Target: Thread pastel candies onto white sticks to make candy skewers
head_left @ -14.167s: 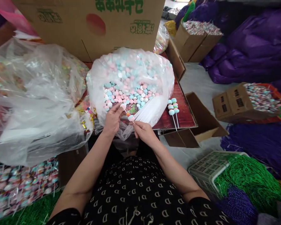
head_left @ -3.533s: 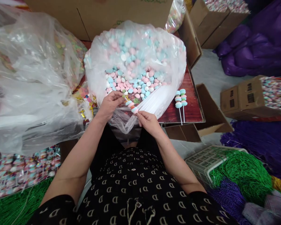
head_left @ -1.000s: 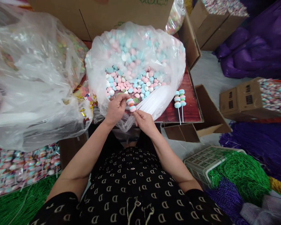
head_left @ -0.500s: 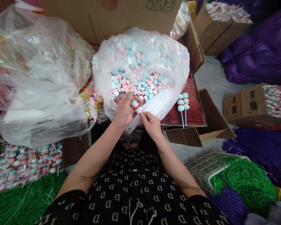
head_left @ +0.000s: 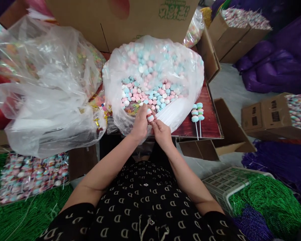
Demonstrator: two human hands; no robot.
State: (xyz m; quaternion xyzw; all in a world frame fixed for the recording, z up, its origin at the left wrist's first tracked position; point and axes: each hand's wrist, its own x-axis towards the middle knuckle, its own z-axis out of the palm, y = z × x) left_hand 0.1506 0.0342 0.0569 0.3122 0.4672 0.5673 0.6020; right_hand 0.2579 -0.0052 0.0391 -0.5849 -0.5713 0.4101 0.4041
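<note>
At the center of the frame: candy skewer held between left hand and right hand.
The left hand is curled around the upper part of the candy skewer; the right hand pinches its lower end, fingers closed. Directly above the hands, an open plastic bag contains pink, blue and white candies, with white sticks lying at its lower right. Right of the bag, two stacked lollipops lie side by side on the red table, sticks pointing down the frame. Lower right: crate with green strands.
</note>
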